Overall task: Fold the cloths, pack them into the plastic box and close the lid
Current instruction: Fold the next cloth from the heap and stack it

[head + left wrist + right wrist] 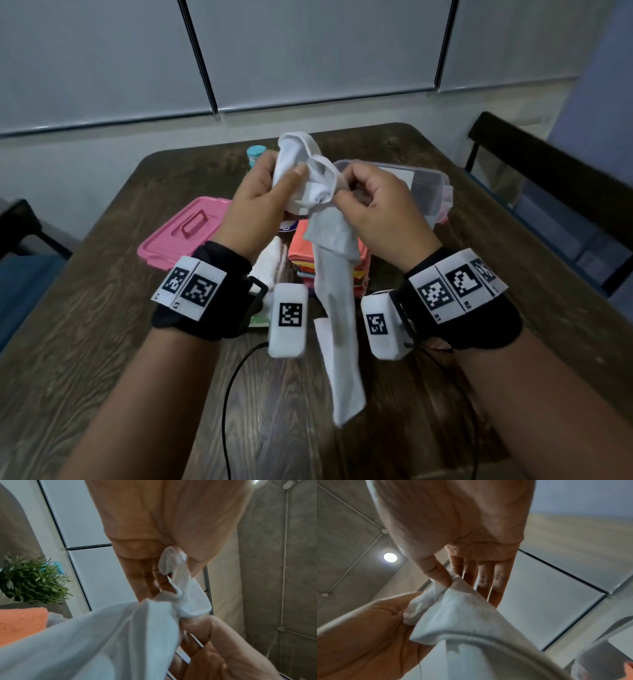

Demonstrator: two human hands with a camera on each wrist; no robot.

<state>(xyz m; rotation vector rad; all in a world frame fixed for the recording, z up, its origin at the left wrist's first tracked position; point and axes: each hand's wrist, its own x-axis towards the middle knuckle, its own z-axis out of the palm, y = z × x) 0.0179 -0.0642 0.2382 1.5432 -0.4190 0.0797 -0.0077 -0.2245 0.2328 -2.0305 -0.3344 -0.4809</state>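
Both hands hold a white cloth [334, 274] up above the table. My left hand [274, 192] grips its bunched top end, thumb pressed over the fabric. My right hand [363, 195] pinches an edge of the same cloth [453, 615] between thumb and forefinger, its other fingers straight in the right wrist view. The rest of the cloth [85, 635] hangs down toward me. A clear plastic box [431, 186] stands behind the right hand. Its pink lid [178, 233] lies flat at the left. A stack of folded coloured cloths [301, 260] sits under the hands.
A folded white cloth [270, 263] lies beside the stack. A teal-capped bottle [256, 154] stands at the far side of the wooden table [102, 342]. A black chair [548, 178] is at the right. A cable [236, 394] crosses the near table. A green plant [32, 580] shows in the left wrist view.
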